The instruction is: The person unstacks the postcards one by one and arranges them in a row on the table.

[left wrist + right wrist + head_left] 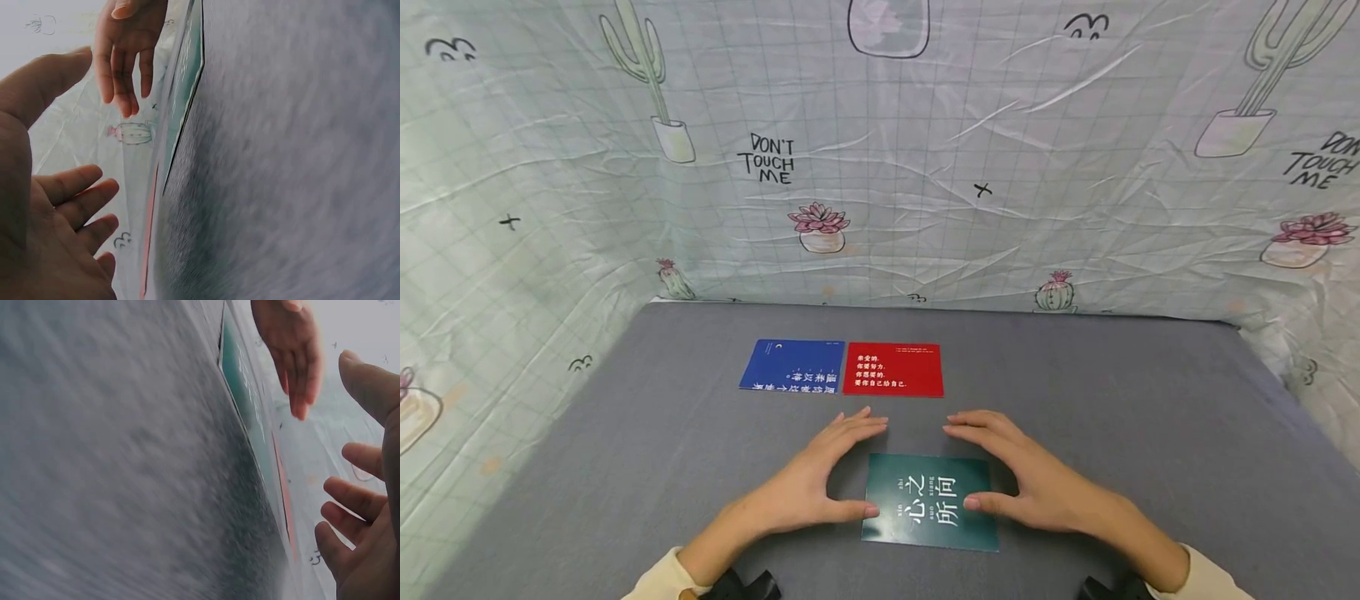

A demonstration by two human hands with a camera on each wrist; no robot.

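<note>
A dark green card (927, 500) with white Chinese lettering, turned sideways, lies flat on the grey table near the front. On its left is my left hand (808, 483), and my right hand (1033, 483) is on its right. Both have spread, gently bent fingers with the thumbs over the card, holding nothing. From the left wrist view, the left hand (53, 231) hovers above the table, apart from the green card (186, 81). The right wrist view shows the right hand (369, 525) likewise raised off the card (237, 381).
Farther back, a blue card (793, 364) and a red card (892, 369) lie side by side on the grey tabletop (1112, 400). A pale cloth (910, 225) printed with cacti hangs behind the table and along its sides.
</note>
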